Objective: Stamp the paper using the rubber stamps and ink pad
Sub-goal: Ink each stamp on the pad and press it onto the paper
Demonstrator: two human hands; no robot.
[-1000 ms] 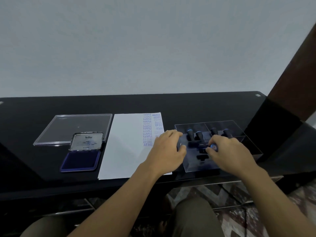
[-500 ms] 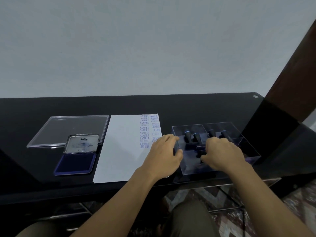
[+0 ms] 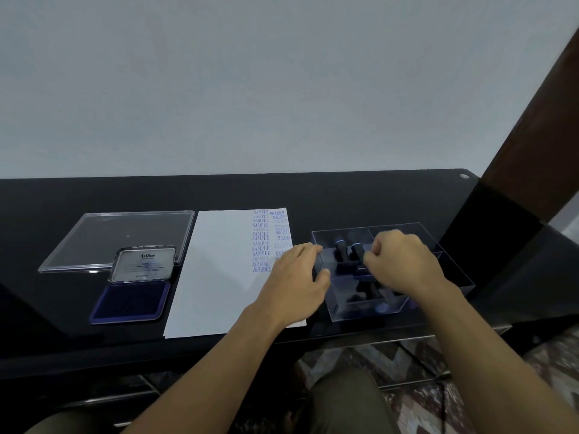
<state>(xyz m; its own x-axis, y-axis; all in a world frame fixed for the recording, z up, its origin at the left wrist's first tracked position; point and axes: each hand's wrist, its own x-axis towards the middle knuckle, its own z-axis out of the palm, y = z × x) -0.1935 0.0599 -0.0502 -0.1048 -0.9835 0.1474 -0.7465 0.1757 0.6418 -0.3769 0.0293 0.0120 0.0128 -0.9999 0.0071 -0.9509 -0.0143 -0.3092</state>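
Head view: on the glossy black worktop [image 3: 344,195], the white paper sheet [image 3: 219,270] lies at the centre. Two columns of blue prints run down its right strip and the rest is bare, so I judge the stamping partly done with much left. To its right, the clear compartmented plastic box [image 3: 407,230] holds black-handled rubber stamps [image 3: 341,250]. The open blue ink pad [image 3: 131,297] sits to the left. The left hand [image 3: 297,280] grips the box's left wall. The right hand [image 3: 401,264] curls inside; I cannot tell what its fingers hold.
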